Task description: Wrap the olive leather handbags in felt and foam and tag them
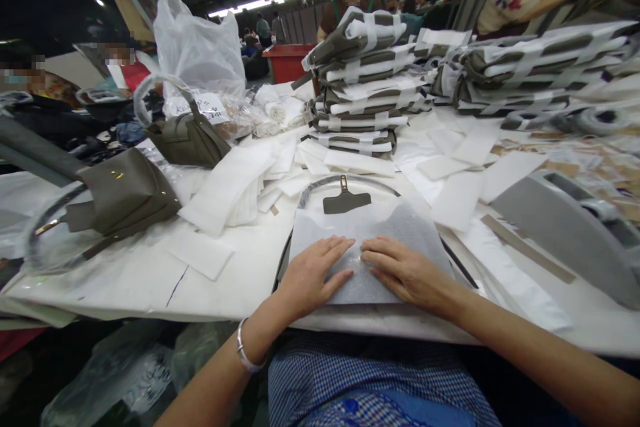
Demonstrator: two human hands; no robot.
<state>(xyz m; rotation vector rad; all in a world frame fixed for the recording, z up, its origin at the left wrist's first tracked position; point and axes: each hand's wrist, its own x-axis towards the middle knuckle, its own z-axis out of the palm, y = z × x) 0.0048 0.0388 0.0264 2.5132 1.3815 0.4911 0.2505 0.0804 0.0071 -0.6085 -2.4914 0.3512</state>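
A sheet of thin white wrapping paper (370,223) covers most of an olive handbag that lies flat at the table's front edge. Beyond the sheet's far edge show the bag's closure tab (347,203) and its wrapped handle (320,183). My left hand (316,272) rests on the sheet, fingers stretched out toward the middle. Opposite it, my right hand (407,273) also lies flat on the sheet, its fingertips close to those of the left. Neither hand grips anything. The bag's body is mostly hidden under the paper.
Two olive handbags (125,193) stand at the left. White foam sheets (233,187) lie beyond my left hand. A tall stack of wrapped bags (363,87) rises at the back. On the right is a grey tape dispenser (565,233). Other people are around the table.
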